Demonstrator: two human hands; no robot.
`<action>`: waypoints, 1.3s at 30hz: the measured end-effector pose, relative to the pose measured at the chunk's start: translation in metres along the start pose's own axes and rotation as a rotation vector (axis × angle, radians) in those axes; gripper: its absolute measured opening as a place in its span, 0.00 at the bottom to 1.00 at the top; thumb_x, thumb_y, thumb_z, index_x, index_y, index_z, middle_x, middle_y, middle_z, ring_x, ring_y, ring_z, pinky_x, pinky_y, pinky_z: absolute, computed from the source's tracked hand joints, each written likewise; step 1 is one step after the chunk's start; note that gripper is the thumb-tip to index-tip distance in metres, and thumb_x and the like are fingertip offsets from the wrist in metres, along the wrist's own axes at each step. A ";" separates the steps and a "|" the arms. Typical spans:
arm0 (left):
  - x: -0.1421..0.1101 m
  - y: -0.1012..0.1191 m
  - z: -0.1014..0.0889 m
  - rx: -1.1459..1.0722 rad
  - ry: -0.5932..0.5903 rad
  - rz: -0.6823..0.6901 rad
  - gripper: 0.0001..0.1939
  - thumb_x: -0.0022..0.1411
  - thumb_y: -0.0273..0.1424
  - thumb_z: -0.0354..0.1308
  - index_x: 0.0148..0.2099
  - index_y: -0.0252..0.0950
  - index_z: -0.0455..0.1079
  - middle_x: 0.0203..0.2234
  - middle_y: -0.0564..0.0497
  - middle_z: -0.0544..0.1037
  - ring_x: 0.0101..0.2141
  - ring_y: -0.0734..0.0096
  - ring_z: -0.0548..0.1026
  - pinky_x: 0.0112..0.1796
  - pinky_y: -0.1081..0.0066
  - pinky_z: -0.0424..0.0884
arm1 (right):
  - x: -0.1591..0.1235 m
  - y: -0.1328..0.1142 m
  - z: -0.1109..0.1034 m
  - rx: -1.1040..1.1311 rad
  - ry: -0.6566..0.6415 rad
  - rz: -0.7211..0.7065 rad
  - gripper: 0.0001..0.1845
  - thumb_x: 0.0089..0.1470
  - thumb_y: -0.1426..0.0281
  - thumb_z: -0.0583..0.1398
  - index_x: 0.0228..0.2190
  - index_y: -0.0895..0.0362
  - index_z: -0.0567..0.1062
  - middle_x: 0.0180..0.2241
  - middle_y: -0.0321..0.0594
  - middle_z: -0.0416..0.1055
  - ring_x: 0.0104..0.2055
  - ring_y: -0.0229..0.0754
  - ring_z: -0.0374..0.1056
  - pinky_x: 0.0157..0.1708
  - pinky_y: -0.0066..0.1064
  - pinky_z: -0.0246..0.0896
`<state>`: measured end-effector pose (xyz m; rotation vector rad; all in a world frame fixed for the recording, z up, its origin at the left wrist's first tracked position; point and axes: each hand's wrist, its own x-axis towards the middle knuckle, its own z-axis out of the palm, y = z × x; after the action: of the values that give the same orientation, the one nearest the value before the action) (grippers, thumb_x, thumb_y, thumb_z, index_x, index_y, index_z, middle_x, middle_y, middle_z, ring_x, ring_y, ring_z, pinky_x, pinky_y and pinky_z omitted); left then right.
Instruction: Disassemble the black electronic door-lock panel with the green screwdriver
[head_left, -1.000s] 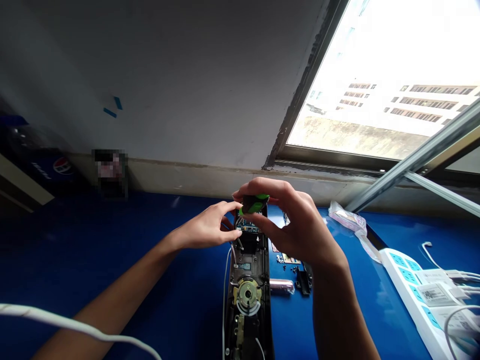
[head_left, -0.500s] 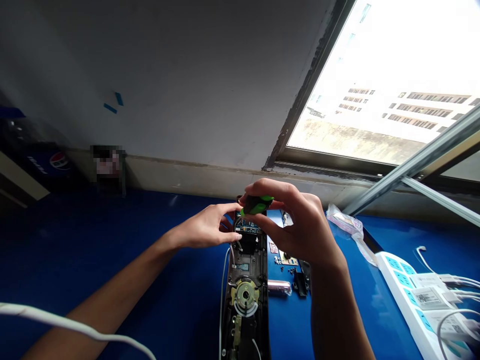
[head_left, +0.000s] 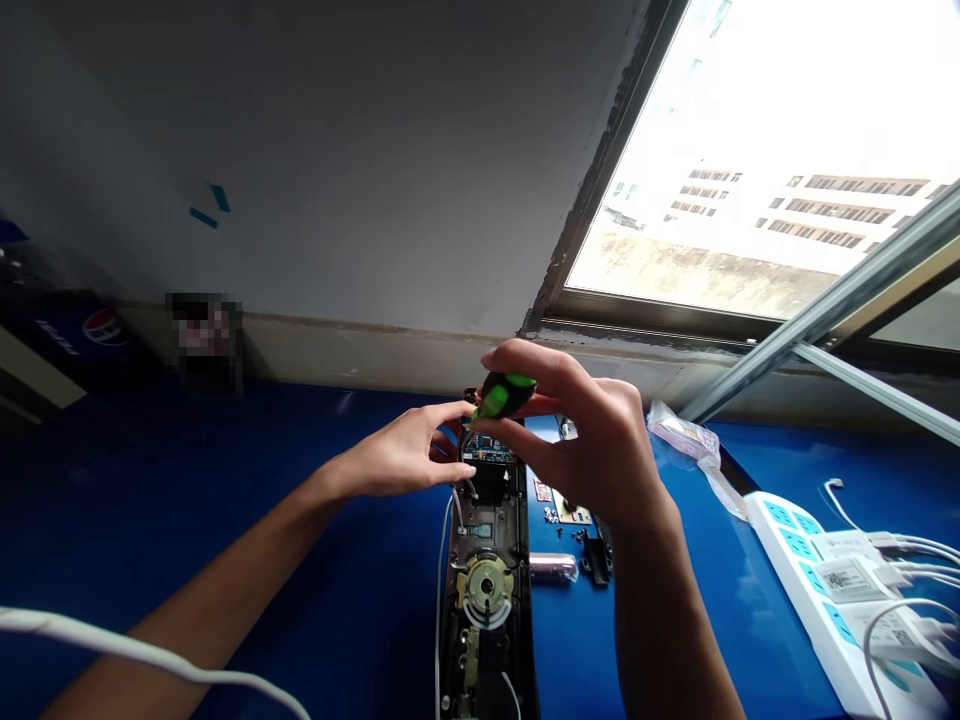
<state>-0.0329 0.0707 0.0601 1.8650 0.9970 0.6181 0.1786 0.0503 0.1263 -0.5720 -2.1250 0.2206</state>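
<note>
A long, dark device housing [head_left: 487, 540] lies with its open inside facing up, holding a blue circuit board, a black block and a round brass-coloured mechanism. My right hand [head_left: 592, 440] is closed around the green-and-black handle of a screwdriver [head_left: 504, 396], tilted over the far end of the housing. The screwdriver's tip cannot be made out. My left hand [head_left: 409, 450] grips the housing's left edge beside the board, its thumb on the black block and its index finger close to the screwdriver's lower end.
Small screws [head_left: 551, 516], a pink wrapped cylinder [head_left: 553, 568] and a black bracket [head_left: 598, 558] lie right of the housing. A white power strip [head_left: 799, 590] with plugged-in chargers stands farther right. A plastic bag [head_left: 682, 430] lies near the window; a white cable [head_left: 150, 655] crosses my left forearm.
The whole view has shifted slightly, so things sit a little farther left. My right hand has tilted the screwdriver handle a bit; the left hand keeps its place on the housing.
</note>
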 end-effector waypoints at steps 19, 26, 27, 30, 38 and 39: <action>0.004 -0.006 -0.005 -0.054 0.014 -0.032 0.32 0.61 0.35 0.66 0.66 0.40 0.65 0.59 0.42 0.75 0.47 0.55 0.81 0.46 0.56 0.80 | 0.002 0.009 0.008 0.134 -0.024 0.032 0.31 0.60 0.81 0.61 0.61 0.47 0.66 0.57 0.33 0.75 0.51 0.38 0.78 0.54 0.32 0.76; 0.005 -0.008 -0.005 -0.011 0.061 -0.028 0.29 0.62 0.34 0.65 0.64 0.41 0.67 0.60 0.44 0.74 0.47 0.56 0.81 0.48 0.55 0.78 | 0.003 0.016 0.012 0.142 0.043 0.048 0.32 0.60 0.80 0.61 0.62 0.47 0.64 0.60 0.33 0.73 0.48 0.38 0.78 0.53 0.32 0.77; 0.005 -0.009 -0.005 -0.015 0.063 -0.028 0.29 0.62 0.34 0.64 0.64 0.41 0.66 0.60 0.44 0.74 0.47 0.56 0.80 0.49 0.56 0.78 | 0.003 0.017 0.012 0.142 0.051 0.057 0.31 0.61 0.79 0.61 0.62 0.47 0.64 0.59 0.33 0.73 0.48 0.38 0.78 0.53 0.31 0.77; 0.006 -0.011 -0.005 -0.027 0.061 -0.026 0.31 0.62 0.32 0.63 0.66 0.42 0.64 0.59 0.44 0.75 0.48 0.56 0.80 0.50 0.56 0.78 | 0.002 0.020 0.013 0.147 0.068 0.072 0.30 0.61 0.78 0.61 0.61 0.46 0.65 0.59 0.34 0.72 0.47 0.37 0.78 0.52 0.31 0.78; 0.005 -0.019 -0.010 -0.002 0.095 0.015 0.30 0.63 0.31 0.61 0.67 0.43 0.63 0.58 0.45 0.75 0.54 0.54 0.78 0.54 0.55 0.75 | 0.003 0.023 0.018 0.143 0.079 0.113 0.28 0.63 0.76 0.61 0.61 0.48 0.64 0.49 0.33 0.77 0.49 0.38 0.77 0.53 0.32 0.78; 0.005 -0.020 -0.010 -0.004 0.101 0.016 0.30 0.63 0.31 0.61 0.66 0.43 0.63 0.58 0.45 0.75 0.54 0.55 0.78 0.54 0.55 0.75 | 0.003 0.024 0.019 0.140 0.083 0.121 0.28 0.63 0.75 0.61 0.61 0.47 0.64 0.48 0.33 0.77 0.49 0.38 0.77 0.53 0.32 0.78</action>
<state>-0.0450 0.0853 0.0467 1.8550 1.0459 0.7299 0.1693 0.0732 0.1085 -0.6164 -1.9787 0.4033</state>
